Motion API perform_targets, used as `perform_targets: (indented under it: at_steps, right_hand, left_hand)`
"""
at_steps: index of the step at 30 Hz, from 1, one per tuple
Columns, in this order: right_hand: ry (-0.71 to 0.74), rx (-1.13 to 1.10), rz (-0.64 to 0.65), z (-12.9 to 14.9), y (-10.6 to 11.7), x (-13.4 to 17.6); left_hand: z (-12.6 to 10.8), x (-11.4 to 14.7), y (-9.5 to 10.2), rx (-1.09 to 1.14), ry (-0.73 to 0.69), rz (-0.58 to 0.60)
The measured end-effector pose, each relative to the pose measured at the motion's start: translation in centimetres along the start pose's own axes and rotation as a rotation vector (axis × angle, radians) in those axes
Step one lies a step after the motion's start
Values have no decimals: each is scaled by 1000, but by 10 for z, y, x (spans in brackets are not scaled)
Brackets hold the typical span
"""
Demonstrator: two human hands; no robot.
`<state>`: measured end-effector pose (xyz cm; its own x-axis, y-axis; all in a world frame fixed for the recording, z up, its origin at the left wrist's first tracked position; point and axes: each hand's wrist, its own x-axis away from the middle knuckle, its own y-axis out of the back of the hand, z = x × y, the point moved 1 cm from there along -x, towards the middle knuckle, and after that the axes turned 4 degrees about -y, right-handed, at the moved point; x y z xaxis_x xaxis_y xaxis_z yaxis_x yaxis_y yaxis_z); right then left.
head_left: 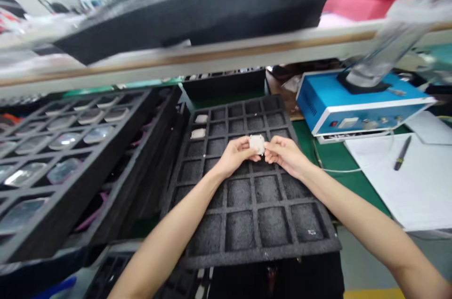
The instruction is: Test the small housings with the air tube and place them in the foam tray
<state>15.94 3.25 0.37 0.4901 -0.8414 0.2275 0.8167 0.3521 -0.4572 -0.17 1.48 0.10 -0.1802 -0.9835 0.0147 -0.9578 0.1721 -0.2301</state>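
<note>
Both the left hand (235, 156) and right hand (285, 153) have a closed fingertip grip on opposite sides of one small pale piece (257, 144) held over the gridded black foam tray (243, 257), presumably so its flat face shows uncovered, though blur hides its finer detail.

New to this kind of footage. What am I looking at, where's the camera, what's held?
There's one picture, from a camera on a person's head, looking forward and down. No robot here: the left hand and right hand are bare. Between them they hold a small, flat, off-white squarish piece by its edges, above a black foam tray divided into compartments. Two small off-white pieces sit in its far-left compartments. To the left are stacked dark foam trays holding shiny pieces; to the right, a blue-and-white box-shaped device.
</note>
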Motion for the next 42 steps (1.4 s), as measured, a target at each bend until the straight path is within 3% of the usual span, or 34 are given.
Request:
perform_targets:
  at_steps: [5,10,14,19,22,25,27,29,31,33,36,39,40,42]
  right_hand:
    - [170,189,-89,13,-6,5]
    - [335,782,-263,26,-8,34]
    - [458,1057,-248,43,-13,69]
    - [370,944,-98,70,-13,133]
    - [280,903,-17,78,-8,179]
    - [349,910,-136,83,-1,225]
    - [386,885,-303,88,7,254]
    - [408,826,-480,96,19,278]
    - [458,770,-640,108,34,295]
    - [534,715,-760,121,54,301]
    - [611,664,-843,137,91,286]
    - [686,627,-905,157,131,246]
    - [792,584,-962,169,144,230]
    - [1155,505,-1147,204,165,202]
  left_hand:
    - [-1,-7,8,-36,-41,8]
    - [-12,-2,5,-100,-104,16]
    - [-35,12,-31,-224,-104,171]
    - [-68,53,-93,-338,-101,396]
    - [-80,76,-122,-470,-198,507]
    - [-84,83,-135,-579,-371,568]
    - [-80,75,-132,-769,-532,450]
    - [-67,60,-123,-1115,-624,248]
    - [-48,46,-107,-1394,-578,116]
    - [-30,36,-91,-1478,-472,85]
    - [-8,28,-74,-1499,-401,51]
    - [14,18,-62,-1624,-387,-2]
    - [21,14,-58,-1658,-389,-6]
    - [32,6,-51,-1685,-400,-23]
